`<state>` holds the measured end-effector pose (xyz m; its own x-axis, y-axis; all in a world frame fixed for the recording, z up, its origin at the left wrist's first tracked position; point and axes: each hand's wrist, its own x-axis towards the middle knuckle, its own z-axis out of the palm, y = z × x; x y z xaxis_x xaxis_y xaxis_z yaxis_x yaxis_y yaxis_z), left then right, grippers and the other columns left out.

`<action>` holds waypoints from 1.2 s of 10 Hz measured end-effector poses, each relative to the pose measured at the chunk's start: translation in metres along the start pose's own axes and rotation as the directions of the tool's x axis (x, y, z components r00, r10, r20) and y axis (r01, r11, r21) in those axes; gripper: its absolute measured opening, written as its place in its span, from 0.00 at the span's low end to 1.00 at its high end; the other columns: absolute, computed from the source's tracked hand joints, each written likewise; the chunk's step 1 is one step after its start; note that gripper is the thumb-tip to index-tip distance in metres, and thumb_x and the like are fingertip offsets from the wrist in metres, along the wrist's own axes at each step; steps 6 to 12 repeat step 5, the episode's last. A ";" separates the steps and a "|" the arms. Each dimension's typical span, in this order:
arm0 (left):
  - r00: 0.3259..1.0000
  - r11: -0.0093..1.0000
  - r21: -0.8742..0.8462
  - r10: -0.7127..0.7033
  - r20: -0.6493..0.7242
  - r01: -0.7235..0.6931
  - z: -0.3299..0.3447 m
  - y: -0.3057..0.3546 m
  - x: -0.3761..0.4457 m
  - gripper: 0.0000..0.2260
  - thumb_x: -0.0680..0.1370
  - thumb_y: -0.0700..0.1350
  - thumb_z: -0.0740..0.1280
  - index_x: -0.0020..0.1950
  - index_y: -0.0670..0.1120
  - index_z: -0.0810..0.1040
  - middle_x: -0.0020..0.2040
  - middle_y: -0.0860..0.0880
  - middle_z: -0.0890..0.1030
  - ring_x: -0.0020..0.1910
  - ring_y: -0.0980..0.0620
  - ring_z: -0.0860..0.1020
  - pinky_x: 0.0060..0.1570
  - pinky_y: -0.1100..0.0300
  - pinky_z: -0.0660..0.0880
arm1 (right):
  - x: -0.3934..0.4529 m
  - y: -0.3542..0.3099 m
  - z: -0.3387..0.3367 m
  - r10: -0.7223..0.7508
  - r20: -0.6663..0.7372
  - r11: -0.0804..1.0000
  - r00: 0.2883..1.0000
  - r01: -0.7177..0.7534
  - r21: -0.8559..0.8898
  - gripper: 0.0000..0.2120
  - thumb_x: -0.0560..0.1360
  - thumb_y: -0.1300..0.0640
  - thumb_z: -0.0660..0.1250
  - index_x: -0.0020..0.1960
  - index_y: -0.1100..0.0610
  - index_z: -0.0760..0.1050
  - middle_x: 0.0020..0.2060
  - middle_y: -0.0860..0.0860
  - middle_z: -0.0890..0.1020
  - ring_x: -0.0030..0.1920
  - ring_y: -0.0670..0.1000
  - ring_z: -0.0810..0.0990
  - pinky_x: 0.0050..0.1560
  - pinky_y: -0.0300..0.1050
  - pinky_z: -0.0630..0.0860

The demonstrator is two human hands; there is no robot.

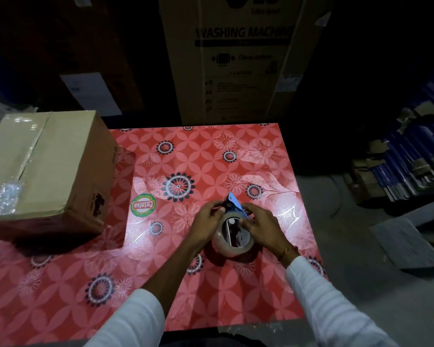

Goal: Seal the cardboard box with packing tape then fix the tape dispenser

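Note:
A blue tape dispenser point(234, 202) with a roll of clear packing tape point(232, 247) stands on the red flowered table point(211, 156), right of centre. My left hand point(208, 219) pinches the dispenser's dark front part from the left. My right hand point(258, 225) grips the dispenser and the top of the roll from the right. The cardboard box point(43, 169) sits at the table's left, its flaps closed with clear tape along the top seam. Crumpled clear tape lies on the box's near left corner.
A tall washing machine carton point(238, 58) stands behind the table. Stacked blue and brown packages point(406, 156) lie on the floor at the right. A round green sticker point(143, 204) is on the table between box and dispenser.

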<state>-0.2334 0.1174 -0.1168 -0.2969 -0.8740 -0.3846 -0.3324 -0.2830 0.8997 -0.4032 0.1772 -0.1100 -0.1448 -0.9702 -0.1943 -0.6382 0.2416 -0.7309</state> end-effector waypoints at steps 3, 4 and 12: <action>0.987 1.000 0.014 -0.026 0.161 0.024 -0.001 0.006 0.023 0.18 0.77 0.45 0.70 0.67 0.50 0.75 0.57 0.57 0.80 0.55 0.59 0.79 0.44 0.71 0.73 | 0.019 0.003 0.001 -0.052 -0.052 0.992 0.997 0.045 -0.116 0.17 0.78 0.58 0.68 0.66 0.54 0.76 0.60 0.54 0.83 0.58 0.58 0.80 0.50 0.43 0.69; 0.983 0.999 0.023 -0.050 0.178 0.047 -0.004 0.004 0.029 0.21 0.77 0.43 0.69 0.69 0.49 0.73 0.61 0.52 0.80 0.57 0.53 0.79 0.49 0.64 0.74 | 0.021 0.005 -0.001 -0.056 -0.037 0.994 0.998 0.052 -0.097 0.18 0.78 0.58 0.68 0.68 0.54 0.76 0.61 0.54 0.82 0.59 0.57 0.80 0.51 0.42 0.69; 0.990 0.997 -0.039 -0.066 0.128 0.072 -0.008 0.001 0.032 0.21 0.78 0.41 0.67 0.71 0.46 0.71 0.65 0.48 0.77 0.59 0.50 0.78 0.52 0.61 0.74 | 0.023 0.003 0.001 -0.030 -0.055 0.997 0.998 0.026 -0.073 0.19 0.78 0.58 0.68 0.69 0.55 0.75 0.60 0.56 0.80 0.60 0.59 0.78 0.55 0.46 0.73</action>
